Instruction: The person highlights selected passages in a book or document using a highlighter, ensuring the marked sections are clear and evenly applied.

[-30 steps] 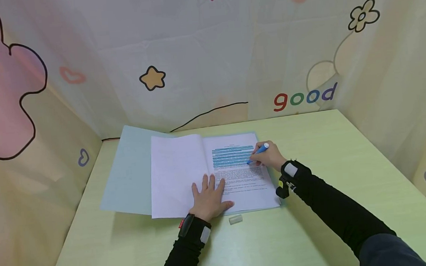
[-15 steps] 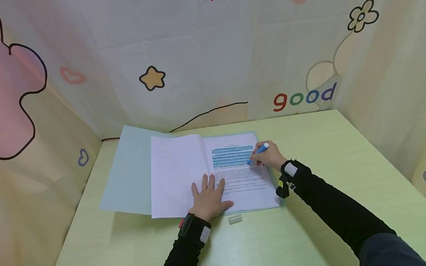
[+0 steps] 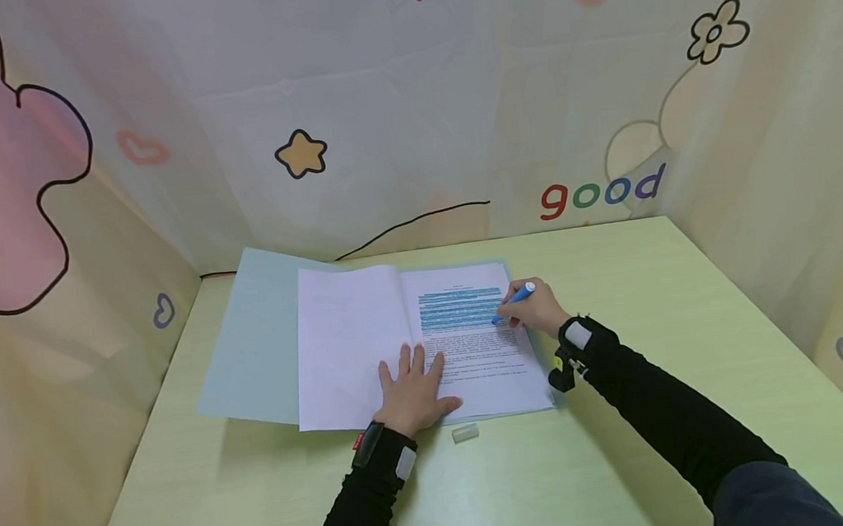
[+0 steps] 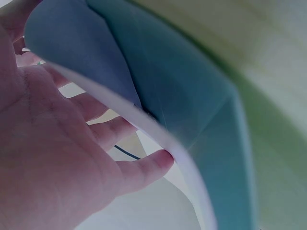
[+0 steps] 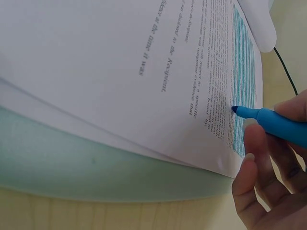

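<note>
A blue highlighter (image 3: 519, 295) is pinched between the thumb and fingers of my right hand (image 3: 540, 307). In the right wrist view its dark tip is right at a printed line, at the lower edge of the blue-marked text (image 5: 243, 72). The printed page (image 3: 487, 390) lies on the right side of an opened pale blue folder (image 3: 249, 342). My left hand (image 3: 413, 396) rests with spread fingers across the turned white pages (image 3: 346, 343) and the printed page's lower left. In the left wrist view, the curved page edge and folder stand beside that palm (image 4: 57, 143).
A small grey block (image 3: 465, 433) lies on the pale wooden table (image 3: 615, 272), just in front of the folder. The folder's left cover juts out, raised off the table. A patterned curtain (image 3: 378, 93) encloses the back and sides.
My right hand and the highlighter have shifted slightly to the right along the text line. The left hand, pages and folder stay put.
</note>
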`<state>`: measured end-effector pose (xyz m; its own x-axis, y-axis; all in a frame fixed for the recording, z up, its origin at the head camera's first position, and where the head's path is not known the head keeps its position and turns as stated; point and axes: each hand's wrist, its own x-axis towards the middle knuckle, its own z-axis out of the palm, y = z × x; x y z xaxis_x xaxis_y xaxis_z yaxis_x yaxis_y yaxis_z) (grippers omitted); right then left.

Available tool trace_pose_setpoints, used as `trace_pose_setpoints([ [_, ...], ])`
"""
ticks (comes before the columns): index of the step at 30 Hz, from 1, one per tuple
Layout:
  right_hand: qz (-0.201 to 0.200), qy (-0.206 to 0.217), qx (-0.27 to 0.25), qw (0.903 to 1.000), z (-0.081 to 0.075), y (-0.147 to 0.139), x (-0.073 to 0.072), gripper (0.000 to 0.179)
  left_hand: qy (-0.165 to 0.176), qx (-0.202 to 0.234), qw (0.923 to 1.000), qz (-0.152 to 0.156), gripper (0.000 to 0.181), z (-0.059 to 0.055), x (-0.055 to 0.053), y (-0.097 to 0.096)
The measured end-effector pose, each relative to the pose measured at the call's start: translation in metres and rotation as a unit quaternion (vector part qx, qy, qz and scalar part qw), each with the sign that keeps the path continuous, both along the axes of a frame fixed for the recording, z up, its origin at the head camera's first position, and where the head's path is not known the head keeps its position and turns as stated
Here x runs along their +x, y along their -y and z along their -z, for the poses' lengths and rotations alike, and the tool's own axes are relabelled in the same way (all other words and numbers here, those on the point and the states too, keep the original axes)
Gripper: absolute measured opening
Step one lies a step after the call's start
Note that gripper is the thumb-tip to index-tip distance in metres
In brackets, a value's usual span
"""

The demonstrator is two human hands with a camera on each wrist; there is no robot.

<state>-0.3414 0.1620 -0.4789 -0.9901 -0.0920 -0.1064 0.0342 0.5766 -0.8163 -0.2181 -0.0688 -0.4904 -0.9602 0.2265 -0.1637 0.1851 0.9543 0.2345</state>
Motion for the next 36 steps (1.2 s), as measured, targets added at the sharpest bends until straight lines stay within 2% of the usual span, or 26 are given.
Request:
trace_pose_setpoints([
  [17, 0.007, 0.001, 0.006, 1.0000, -0.0009, -0.0015, 0.0001, 0.018, -0.002, -0.001, 1.0000, -0.001, 0.076, -0.0041, 0.0021, 0.0000],
  [36, 0.009, 0.003, -0.005, 0.9999, -0.0006, -0.0071, 0.0002, 0.018, 0.003, 0.011, 0.9999, -0.005, 0.077, 0.0005, -0.0005, -0.0002],
])
